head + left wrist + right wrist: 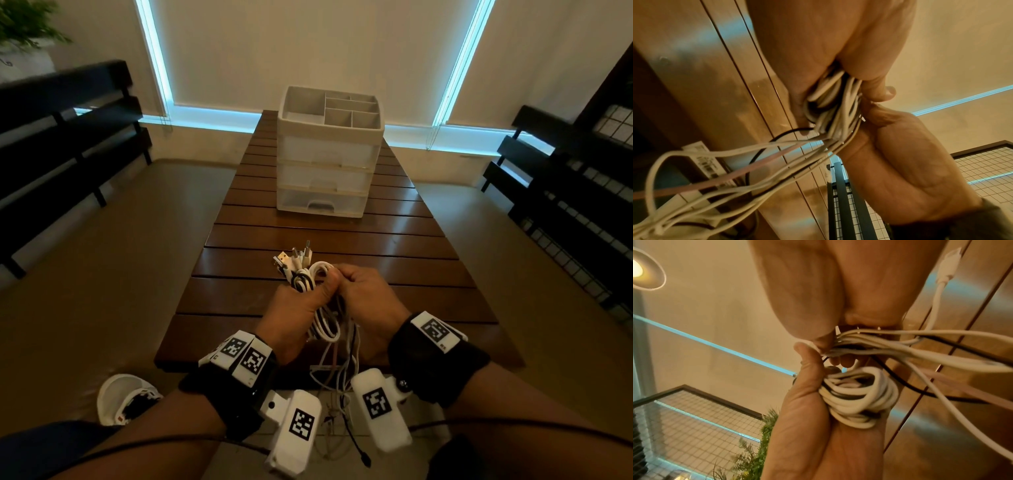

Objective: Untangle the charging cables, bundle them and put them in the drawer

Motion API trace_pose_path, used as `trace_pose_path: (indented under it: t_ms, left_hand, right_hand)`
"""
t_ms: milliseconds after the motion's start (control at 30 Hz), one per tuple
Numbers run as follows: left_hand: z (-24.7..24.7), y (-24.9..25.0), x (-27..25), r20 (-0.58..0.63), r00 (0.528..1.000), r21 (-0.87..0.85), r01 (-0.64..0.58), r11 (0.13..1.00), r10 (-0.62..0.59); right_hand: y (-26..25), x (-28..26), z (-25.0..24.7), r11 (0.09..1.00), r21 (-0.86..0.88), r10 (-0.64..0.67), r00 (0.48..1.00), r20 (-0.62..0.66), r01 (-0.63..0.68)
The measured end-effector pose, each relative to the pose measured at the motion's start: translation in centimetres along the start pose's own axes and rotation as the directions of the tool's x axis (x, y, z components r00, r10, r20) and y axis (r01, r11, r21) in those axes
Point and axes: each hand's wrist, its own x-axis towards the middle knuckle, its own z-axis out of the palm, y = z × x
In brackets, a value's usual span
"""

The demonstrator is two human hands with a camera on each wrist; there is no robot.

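Slatted table (394, 236), hands (329, 294) hiding cables (308, 270)

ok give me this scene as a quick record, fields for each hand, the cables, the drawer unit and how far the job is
left hand: grips the coiled part of the cables
right hand: pinches the cables beside the left hand
cables: mostly white, some black, partly coiled; plug ends stick up past the fingers, loose tails hang below the table edge
drawer unit: three drawers, all closed, open compartments on top, standing farther back on the table
table: dark wooden slats
progress: bundling under way; nothing in a drawer yet
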Motion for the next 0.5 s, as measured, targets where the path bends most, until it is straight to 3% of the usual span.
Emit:
trace_pose_path:
  t_ms: [300,500]
  left_hand:
    - [0.0,0.1,0.2,0.103,0.995,-0.063,-0.001,0.998,0.008]
    - [-0.1,0.3,0.2,0.118,0.993,-0.086,0.017,0.996,-0.007]
  right_hand:
    - [-0.2,-0.5,-0.2,0.999,0.028,0.027,0.999,0.029,-0.028]
    - [-1.1,-0.4,-1.0,0.995,-0.096,0.017,0.996,0.084,-0.009]
